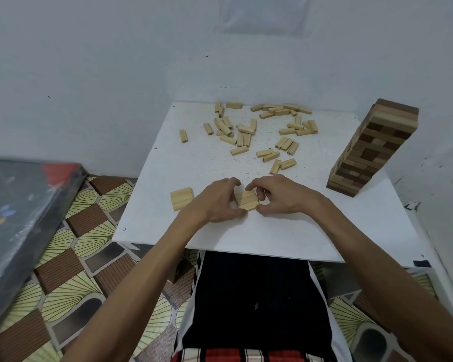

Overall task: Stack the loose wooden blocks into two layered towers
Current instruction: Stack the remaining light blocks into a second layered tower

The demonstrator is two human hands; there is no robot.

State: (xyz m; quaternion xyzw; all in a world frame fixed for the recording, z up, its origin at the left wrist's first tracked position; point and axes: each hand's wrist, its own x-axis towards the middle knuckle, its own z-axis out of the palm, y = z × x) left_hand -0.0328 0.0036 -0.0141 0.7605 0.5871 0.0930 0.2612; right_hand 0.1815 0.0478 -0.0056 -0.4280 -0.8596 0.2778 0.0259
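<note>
Head view shows both hands closed round a layer (247,201) of three pale blocks near the front edge of the worktop (272,231), about midway along it. The left hand (217,202) cups the layer's left side with curled fingers (230,182). The right hand (280,197) pinches its right side between thumb and forefinger. A second layer (181,198) lies apart, toward the front left corner. The loose blocks (246,131) are scattered toward the far edge.

Uneven pressure from the two sides could skew the three blocks or pop the middle one up. That would leave a crooked base and tilt every course set on it. Fingers drawn away carelessly could drag an outer block out of line. A tall tower (372,150) stands at the right edge, and a bump to the worktop, or the right forearm swinging out toward the loose blocks, could bring it down.

The hands cover both ends of the held layer, so there may be a second course beneath it; I cannot tell. The right hand's lower fingers are tucked out of sight. The tower appears to lean, but that may be only the wide lens.
</note>
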